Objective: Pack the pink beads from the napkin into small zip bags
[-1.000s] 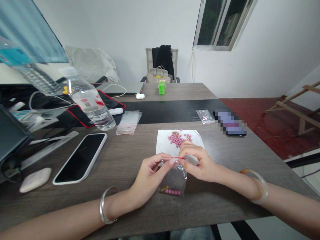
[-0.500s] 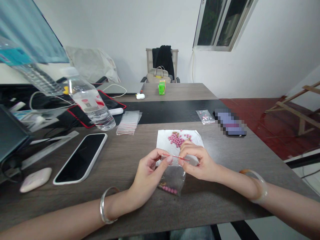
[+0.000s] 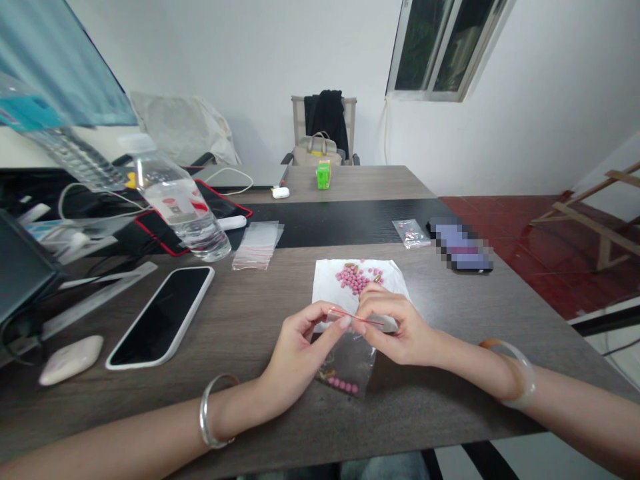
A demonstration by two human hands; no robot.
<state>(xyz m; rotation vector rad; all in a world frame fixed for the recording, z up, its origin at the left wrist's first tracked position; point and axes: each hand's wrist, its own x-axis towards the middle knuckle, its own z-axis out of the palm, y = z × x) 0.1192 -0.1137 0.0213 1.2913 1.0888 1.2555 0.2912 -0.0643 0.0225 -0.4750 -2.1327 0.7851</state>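
Between my hands hangs a clear zip-lock bag (image 3: 353,360) with a red line along its top. Several pink pills (image 3: 343,385) and some brownish capsules lie at its bottom. My left hand (image 3: 300,353) pinches the top edge, thumb against forefinger. Just beside it, my right hand (image 3: 400,327) pinches the same edge, its fingertips close to the left thumb. Behind the bag a white paper sheet (image 3: 325,280) lies on the table, partly covered by my right hand. On the sheet is a pile of pink pills (image 3: 354,280) with a few brownish capsules among them.
A stack of zip-lock bags (image 3: 257,245) lies left of the sheet, near a water bottle (image 3: 180,207) and a white-cased phone (image 3: 163,319). Towards the right are a small filled bag (image 3: 411,233) and a dark phone (image 3: 460,247). A green box (image 3: 324,175) stands farther back.
Both hands keep their pinch on the bag. My left fingertips have slid slightly right along the top edge, closer to my right fingers, and the bag's bottom has shifted slightly right.
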